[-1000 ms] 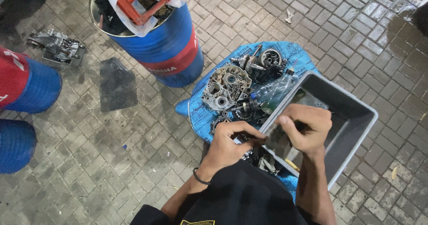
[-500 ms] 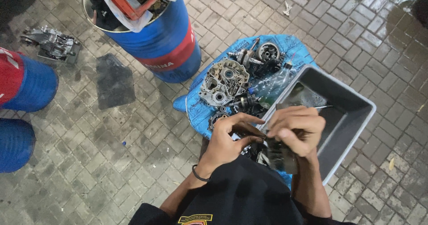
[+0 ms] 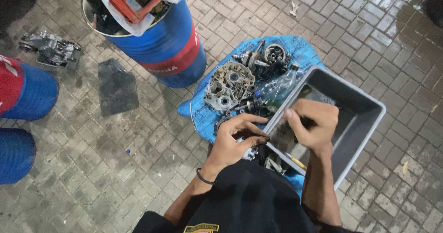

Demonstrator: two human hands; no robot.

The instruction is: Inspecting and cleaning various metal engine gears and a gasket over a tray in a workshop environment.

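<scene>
Black sleeves nearest me. Left hand [image 3: 235, 143] pinches a small dark part [image 3: 264, 140] at the grey tub [image 3: 369, 117] rim; right hand [image 3: 310, 124] is curled shut over the tub, contents hidden. Beyond: engine casing [image 3: 229, 85] on blue sheet [image 3: 198, 115], blue drum [image 3: 166, 44] farther.

The floor is grey interlocking paving bricks [image 3: 138, 136], damp and glossy toward the upper right corner, with a dark square stain [image 3: 117, 86] left of centre. A blue steel drum with a red band [image 3: 161, 44] stands at the top, and two more blue drums [image 3: 23, 92] sit at the left edge. A blue plastic sheet [image 3: 198, 113] is spread over the bricks.
</scene>
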